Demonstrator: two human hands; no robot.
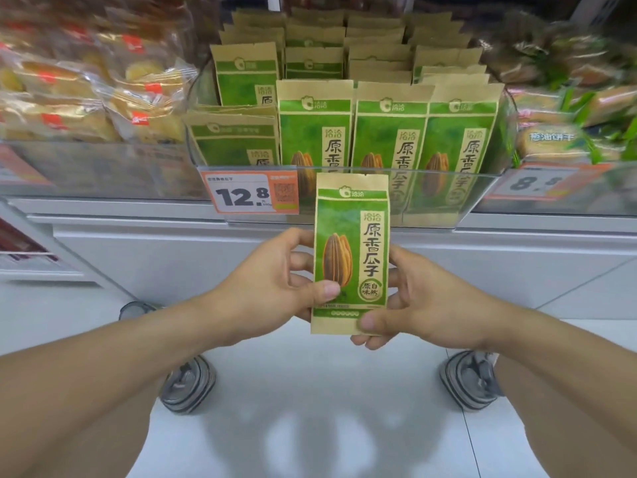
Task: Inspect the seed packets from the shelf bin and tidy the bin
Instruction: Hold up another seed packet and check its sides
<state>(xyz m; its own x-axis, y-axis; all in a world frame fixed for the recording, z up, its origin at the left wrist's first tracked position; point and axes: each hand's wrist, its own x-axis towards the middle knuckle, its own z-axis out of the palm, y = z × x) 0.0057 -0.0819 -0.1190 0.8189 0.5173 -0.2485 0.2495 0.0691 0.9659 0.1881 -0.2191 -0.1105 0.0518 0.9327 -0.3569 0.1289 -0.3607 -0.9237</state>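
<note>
Head view: left hand (272,277) and right hand (417,301) both pinch one upright seed packet (351,250). Behind it, the clear shelf bin (482,194) holds more packets (389,132)

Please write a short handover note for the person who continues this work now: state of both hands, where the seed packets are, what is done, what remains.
Left hand: grip on the lower left edge of one seed packet.
Right hand: grip on its bottom right corner.
The packet is upright, front facing the camera, below the clear shelf bin.
Done: one packet is out for inspection.
Left: return it, then tidy the bin; the front-left packets lean back, the other rows stand upright.
</note>
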